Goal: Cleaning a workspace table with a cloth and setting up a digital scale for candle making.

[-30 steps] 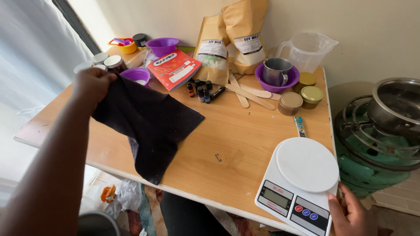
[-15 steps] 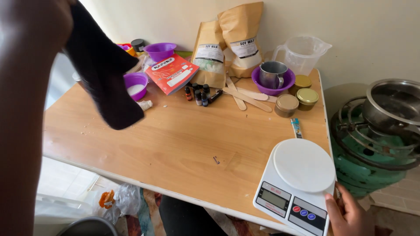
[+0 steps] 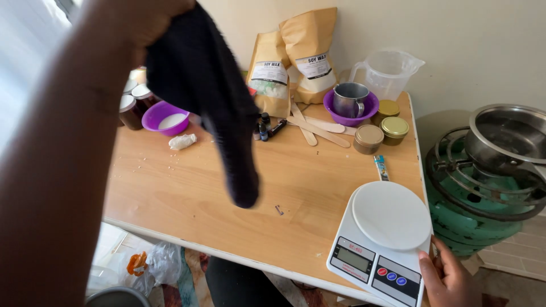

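Note:
My left hand (image 3: 151, 17) is raised near the top left of the head view, shut on a black cloth (image 3: 219, 108) that hangs down over the wooden table (image 3: 187, 199). My left forearm fills the left side of the view. My right hand (image 3: 449, 278) rests at the lower right, its fingers touching the edge of a white digital kitchen scale (image 3: 381, 239) that stands on the table's front right corner.
At the back stand two brown paper bags (image 3: 296, 57), a clear measuring jug (image 3: 389, 71), a metal cup in a purple bowl (image 3: 350, 102), gold-lidded tins (image 3: 381, 133), wooden sticks (image 3: 318, 128), small dark bottles (image 3: 264, 128) and another purple bowl (image 3: 165, 116). A green gas burner with a metal pot (image 3: 495, 165) sits right.
My left hand has lifted the black cloth off the table and swung it up toward the camera. The view has moved closer. My right hand has stayed at the scale.

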